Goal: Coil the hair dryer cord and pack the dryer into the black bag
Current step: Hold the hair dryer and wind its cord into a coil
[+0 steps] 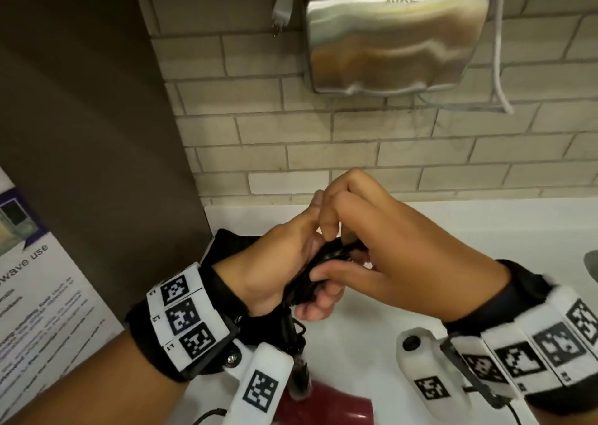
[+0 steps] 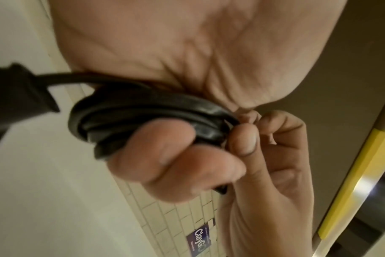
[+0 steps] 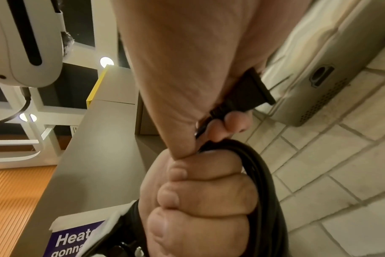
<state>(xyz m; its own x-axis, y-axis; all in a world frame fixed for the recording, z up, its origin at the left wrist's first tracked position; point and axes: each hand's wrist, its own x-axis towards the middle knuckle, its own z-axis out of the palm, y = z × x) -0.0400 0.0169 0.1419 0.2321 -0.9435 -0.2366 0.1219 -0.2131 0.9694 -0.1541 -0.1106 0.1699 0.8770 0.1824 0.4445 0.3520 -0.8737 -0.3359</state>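
Both hands work over the white counter (image 1: pixel 469 230). My left hand (image 1: pixel 310 262) grips a black coil of cord (image 1: pixel 299 290), its fingers (image 2: pixel 165 156) curled round the loops (image 2: pixel 143 118). My right hand (image 1: pixel 336 253) pinches the cord at the coil's top, and the black plug (image 3: pixel 248 93) sticks out from under its palm. One strand drops from the coil (image 3: pixel 264 182) to the dark red hair dryer (image 1: pixel 326 407) at the bottom edge. Black fabric (image 1: pixel 223 246), which looks like the bag, lies behind my left wrist and is mostly hidden.
A steel hand dryer (image 1: pixel 394 36) hangs on the tiled wall, with a white plug (image 1: pixel 281 10) dangling to its left. A dark panel and a printed notice (image 1: pixel 38 295) close off the left side. A grey object (image 1: pixel 592 266) shows at the right edge.
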